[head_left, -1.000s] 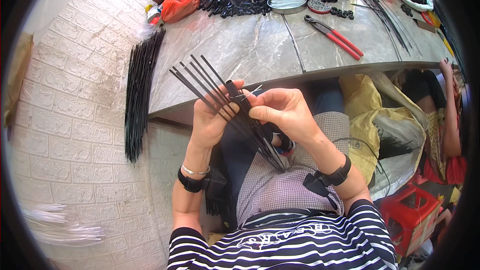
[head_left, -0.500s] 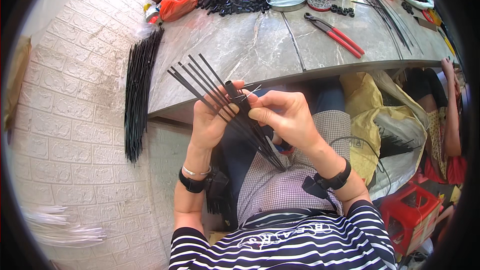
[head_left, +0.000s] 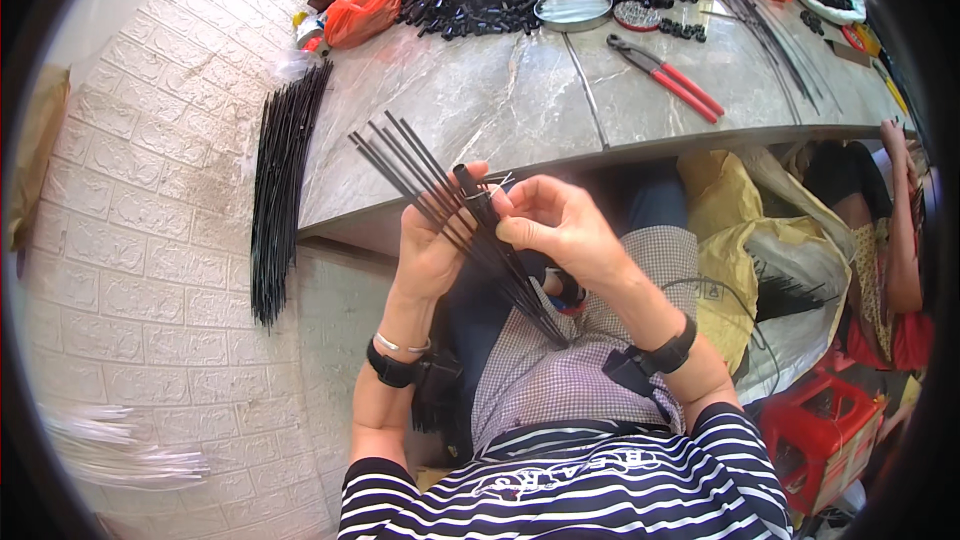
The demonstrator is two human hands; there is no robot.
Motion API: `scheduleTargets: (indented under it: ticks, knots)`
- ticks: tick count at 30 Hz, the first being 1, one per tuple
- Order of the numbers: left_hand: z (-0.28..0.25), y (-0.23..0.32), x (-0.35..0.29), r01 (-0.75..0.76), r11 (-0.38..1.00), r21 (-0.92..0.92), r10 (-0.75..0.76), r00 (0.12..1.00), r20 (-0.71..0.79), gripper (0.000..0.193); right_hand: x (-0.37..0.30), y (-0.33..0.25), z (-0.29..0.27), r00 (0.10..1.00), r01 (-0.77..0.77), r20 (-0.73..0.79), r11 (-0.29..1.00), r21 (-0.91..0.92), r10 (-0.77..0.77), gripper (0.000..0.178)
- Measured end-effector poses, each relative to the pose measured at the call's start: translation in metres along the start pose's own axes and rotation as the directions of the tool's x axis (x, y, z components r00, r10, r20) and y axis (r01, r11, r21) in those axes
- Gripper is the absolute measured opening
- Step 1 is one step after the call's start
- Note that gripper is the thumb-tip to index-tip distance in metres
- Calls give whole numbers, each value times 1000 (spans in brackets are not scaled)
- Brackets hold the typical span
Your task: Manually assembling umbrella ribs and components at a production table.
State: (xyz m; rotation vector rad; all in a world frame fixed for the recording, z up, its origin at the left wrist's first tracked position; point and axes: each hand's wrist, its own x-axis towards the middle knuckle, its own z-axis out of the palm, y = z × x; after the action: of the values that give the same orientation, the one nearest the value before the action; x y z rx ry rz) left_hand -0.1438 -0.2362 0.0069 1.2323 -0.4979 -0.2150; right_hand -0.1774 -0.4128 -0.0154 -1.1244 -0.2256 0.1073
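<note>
Centre of the frame, your left hand (head_left: 432, 245) grips the black tube (head_left: 465, 181) and fanned rods (head_left: 412, 183). Your right hand (head_left: 562, 228) closes its fingertips just beside the tube, by the white wire (head_left: 497, 186); what they pinch is hidden. Pliers (head_left: 672, 80) lie upper right.

Wearer's bare hands (head_left: 568, 232): two; black wrist straps (head_left: 672, 348): two. Silver bracelet (head_left: 388, 343): one. Red-handled pliers (head_left: 682, 90): one pair; orange-red plastic bags (head_left: 362, 8): two.
</note>
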Motion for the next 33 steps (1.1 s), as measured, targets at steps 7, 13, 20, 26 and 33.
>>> scheduleTargets:
  ticks: [7, 13, 20, 26, 33]
  knots:
    - [26, -51, 26, -4, 940, -341, -40, 992, -121, 42, -15, 67, -10, 993, -115, 45, 989, 94, 111, 48]
    - [54, -40, 24, -56, 898, -436, 73, 997, 23, 62, -28, 75, 13, 962, 65, -250, 984, -166, -105, 49]
    - [52, -10, 15, -85, 996, -39, 84, 996, -19, 56, -28, 59, 19, 993, 79, -73, 986, -144, -90, 41]
    - [32, 50, 2, -391, 878, 275, 474, 637, -608, 49, -38, 17, 24, 966, 173, -145, 949, -262, -216, 30]
    - [38, 79, -10, -215, 976, 18, 215, 965, -150, 71, -43, -55, 36, 979, 201, -24, 976, -87, -204, 22]
